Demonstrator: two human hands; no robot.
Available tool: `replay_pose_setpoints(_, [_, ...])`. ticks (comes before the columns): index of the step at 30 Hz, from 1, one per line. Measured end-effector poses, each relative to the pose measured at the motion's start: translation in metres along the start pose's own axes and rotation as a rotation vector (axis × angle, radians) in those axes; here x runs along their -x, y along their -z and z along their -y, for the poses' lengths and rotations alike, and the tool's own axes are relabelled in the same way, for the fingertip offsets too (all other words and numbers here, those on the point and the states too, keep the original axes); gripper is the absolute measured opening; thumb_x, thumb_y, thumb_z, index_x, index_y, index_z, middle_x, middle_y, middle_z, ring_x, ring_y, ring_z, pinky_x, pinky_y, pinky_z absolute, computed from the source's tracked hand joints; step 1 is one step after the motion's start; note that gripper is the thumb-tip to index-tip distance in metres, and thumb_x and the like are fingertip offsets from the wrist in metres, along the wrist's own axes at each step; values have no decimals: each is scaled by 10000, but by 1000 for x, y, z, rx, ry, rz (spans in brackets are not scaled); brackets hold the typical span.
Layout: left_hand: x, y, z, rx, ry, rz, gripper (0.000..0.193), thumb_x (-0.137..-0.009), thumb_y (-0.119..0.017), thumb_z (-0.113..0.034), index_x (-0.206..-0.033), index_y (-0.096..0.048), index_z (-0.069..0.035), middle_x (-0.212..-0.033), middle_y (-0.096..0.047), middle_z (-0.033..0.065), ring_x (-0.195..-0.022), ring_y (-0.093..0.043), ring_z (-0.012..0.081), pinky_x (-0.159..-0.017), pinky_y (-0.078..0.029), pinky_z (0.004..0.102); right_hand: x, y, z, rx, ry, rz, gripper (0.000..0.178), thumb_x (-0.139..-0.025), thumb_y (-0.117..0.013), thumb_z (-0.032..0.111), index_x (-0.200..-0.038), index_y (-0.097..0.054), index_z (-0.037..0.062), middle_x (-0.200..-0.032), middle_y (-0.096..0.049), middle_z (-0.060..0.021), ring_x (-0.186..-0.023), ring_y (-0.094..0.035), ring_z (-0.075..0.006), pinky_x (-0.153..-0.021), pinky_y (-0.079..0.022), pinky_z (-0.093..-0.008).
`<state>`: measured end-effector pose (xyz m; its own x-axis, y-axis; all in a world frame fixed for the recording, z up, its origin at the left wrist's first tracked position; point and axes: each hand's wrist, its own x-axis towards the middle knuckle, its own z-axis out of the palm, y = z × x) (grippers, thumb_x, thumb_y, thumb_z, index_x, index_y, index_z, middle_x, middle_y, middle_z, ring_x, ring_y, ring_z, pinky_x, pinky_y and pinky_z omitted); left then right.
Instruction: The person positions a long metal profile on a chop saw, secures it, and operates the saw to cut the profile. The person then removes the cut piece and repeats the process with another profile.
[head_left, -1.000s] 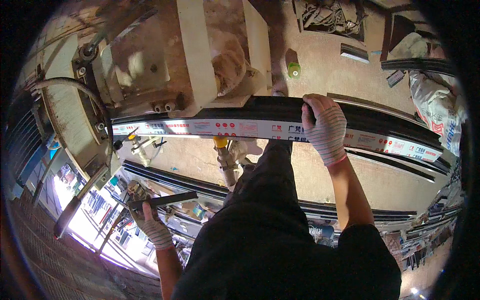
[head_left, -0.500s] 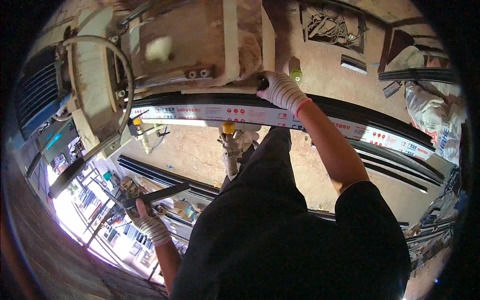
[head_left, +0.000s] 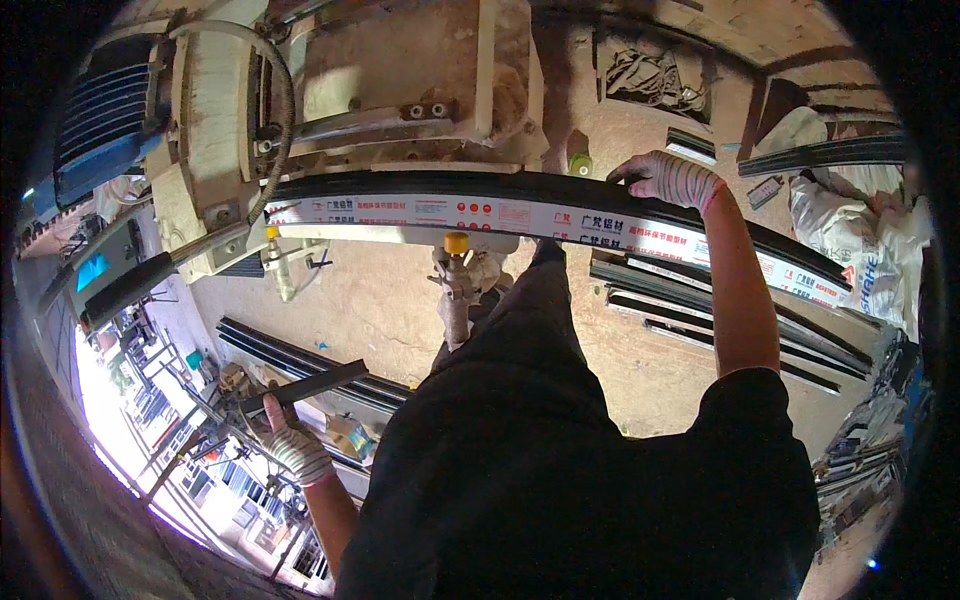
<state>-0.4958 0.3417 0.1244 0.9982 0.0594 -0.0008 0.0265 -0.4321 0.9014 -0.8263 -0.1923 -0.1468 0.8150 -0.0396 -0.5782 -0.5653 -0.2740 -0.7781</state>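
A long black aluminium profile (head_left: pixel 400 185), its near face covered in white printed film, lies across the machine's front edge. My right hand (head_left: pixel 680 183), in a striped white glove, is on the right part of this profile, fingers curled over its far edge and thumb side hidden. Low on the left, my left hand (head_left: pixel 292 445), gloved alike, grips a short dark profile piece (head_left: pixel 318 386) with the thumb laid along it. The fingers beneath that piece are mostly hidden.
A dusty machine (head_left: pixel 400 70) with a hose stands beyond the long profile. Yellow-capped clamps, one a metal cylinder (head_left: pixel 456 285), sit below it. More black profiles (head_left: pixel 730 320) lie on the floor at right, near white sacks (head_left: pixel 850 240). A scrap box (head_left: pixel 655 80) stands far right.
My right hand has moved right along the long profile, away from the machine's front corner. My left hand still holds the short piece. The whole view has shifted slightly.
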Motion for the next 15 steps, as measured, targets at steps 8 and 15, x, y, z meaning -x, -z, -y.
replay_pose_setpoints(8, [-9, 20, 5, 53, -44, -50, 480, -929, -777, -155, -1368, -611, -52, -1267, -686, 84, -1095, -675, 226, -952, -561, 368, 5, -2, -20, -239, -30, -5, 343, -952, -641, 105, -1285, -715, 72, -1109, -764, -83, -987, -671, -171, -944, -521, -314])
replay_pose_setpoints(15, [1, 41, 13, 74, -44, -24, 463, -952, -749, -125, -1383, -596, -50, -1278, -684, 81, -1122, -662, 222, -977, -549, 366, -9, -9, -2, -22, -96, -8, 423, -960, -697, 389, -1223, -736, 59, -1091, -770, -131, -1006, -693, -245, -942, -521, -369])
